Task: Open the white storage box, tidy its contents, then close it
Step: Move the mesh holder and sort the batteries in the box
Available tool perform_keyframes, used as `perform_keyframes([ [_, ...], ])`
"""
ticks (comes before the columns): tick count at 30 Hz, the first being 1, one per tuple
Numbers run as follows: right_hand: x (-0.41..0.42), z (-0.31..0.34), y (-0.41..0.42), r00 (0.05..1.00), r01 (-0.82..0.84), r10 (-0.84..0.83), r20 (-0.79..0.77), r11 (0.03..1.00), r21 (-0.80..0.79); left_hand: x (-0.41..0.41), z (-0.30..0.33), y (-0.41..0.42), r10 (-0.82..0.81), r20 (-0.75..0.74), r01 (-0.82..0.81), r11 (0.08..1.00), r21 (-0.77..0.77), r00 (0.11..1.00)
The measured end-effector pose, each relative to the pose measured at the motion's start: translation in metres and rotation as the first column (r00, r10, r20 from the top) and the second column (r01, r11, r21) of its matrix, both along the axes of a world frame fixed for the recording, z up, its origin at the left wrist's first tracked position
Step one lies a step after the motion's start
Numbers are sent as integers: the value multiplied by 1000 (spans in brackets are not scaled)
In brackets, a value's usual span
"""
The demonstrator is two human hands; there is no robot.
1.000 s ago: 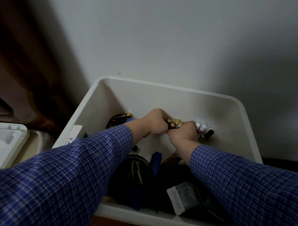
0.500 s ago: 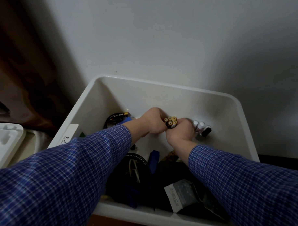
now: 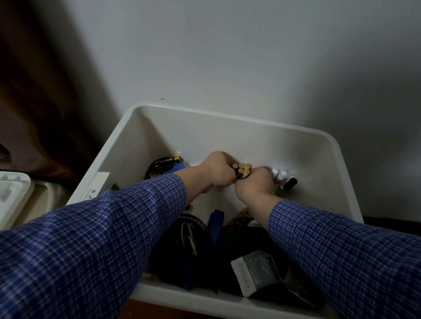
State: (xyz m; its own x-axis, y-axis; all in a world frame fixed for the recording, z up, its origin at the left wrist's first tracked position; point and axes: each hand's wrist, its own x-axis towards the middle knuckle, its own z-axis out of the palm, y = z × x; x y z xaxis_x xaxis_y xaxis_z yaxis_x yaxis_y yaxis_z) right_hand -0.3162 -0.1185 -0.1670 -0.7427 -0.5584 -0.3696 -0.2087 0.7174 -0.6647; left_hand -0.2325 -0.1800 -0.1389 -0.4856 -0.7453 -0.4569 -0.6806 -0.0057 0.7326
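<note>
Batteries sit gripped between left hand and right hand, small bottles just beside.

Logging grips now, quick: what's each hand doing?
Left hand: curled round the bundle of batteries.
Right hand: gripping the same bundle from the other side.

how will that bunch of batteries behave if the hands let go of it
The batteries look like loose cylinders with nothing visibly binding them, so they would probably scatter and roll across the white storage box floor. Gripped between left hand and right hand, they likely feel heavy for their size.
</note>
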Motion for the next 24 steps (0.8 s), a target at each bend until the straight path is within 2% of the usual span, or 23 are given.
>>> perform_keyframes([
  [7, 3, 3, 0, 999, 30, -31, 31, 999, 10, -1, -1, 1, 196, -101, -170, 961, 220, 975],
  [10, 5, 4, 0, 999, 32, -32, 35, 999, 26, 0, -2, 0, 243, -115, -206, 942, 266, 963],
  [19, 7, 11, 3, 998, 63, -63, 19, 998, 31, 3, 5, -1, 222, -49, -196, 928, 316, 974],
  [24, 13, 23, 7, 999, 47, -48, 7, 997, 64, 7, 18, -1, 93, 77, -112, 945, 307, 993],
])
